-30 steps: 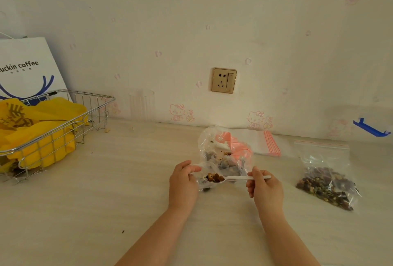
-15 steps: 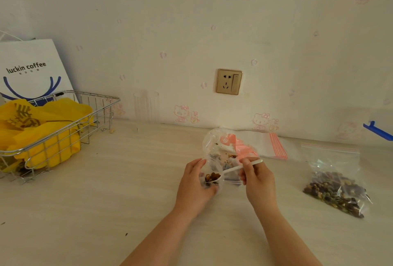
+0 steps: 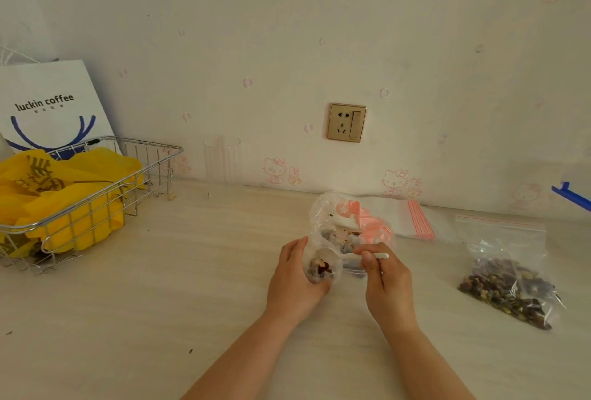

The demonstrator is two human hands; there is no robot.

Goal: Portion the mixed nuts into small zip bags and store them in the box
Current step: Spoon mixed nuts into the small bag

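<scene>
head view: filling step, mid-scoop. left hand [image 3: 295, 284] cupped round small bag [image 3: 319, 267], holding mouth open just above table [image 3: 160, 303]. right hand [image 3: 388, 284] pinching white spoon [image 3: 335, 255] by handle, bowl inside bag mouth, nuts [image 3: 321, 269] already at bottom. source bag [image 3: 348, 223] just behind, touching. filled bag [image 3: 508, 275] well apart at right. next, likely: withdraw spoon without tipping bag, scoop again or press zip. box not identifiable.

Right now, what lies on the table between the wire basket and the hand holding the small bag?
In the head view, nothing large: bare tabletop runs from the wire basket to the left hand gripping the small zip bag. Only a few crumbs sit near the basket.
</scene>
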